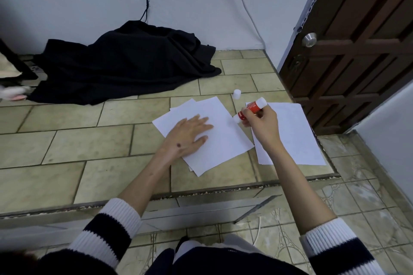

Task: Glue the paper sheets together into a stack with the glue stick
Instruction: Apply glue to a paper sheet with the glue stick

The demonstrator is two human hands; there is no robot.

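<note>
The person is kneeling or sitting on a tiled floor [67,118] and working over two lots of white paper. The left hand [190,134] is lying flat, fingers spread, on the top sheet of the paper stack [223,140], which is made of a few sheets fanned slightly out of line. The right hand [260,121] is closing its grip around the red glue stick [251,108], holding it tilted with the glue end pointing down and left, at or just above the stack's right edge; whether it is touching the paper cannot be told. The white cap [237,94] is standing on the floor just beyond the papers. More loose sheets [295,136] are lying to the right, under the right forearm.

The step in hand looks like spreading glue on the top sheet. To do it well, the flat hand should be pinning the sheet so it is not sliding under the stick, while staying clear of the area to be coated. The glue should be going along the edges and corners first, in light even strokes, since thin paper wrinkles or tears under pressure. The next sheet from the right should then be squared up against the stack before being pressed down.
</note>
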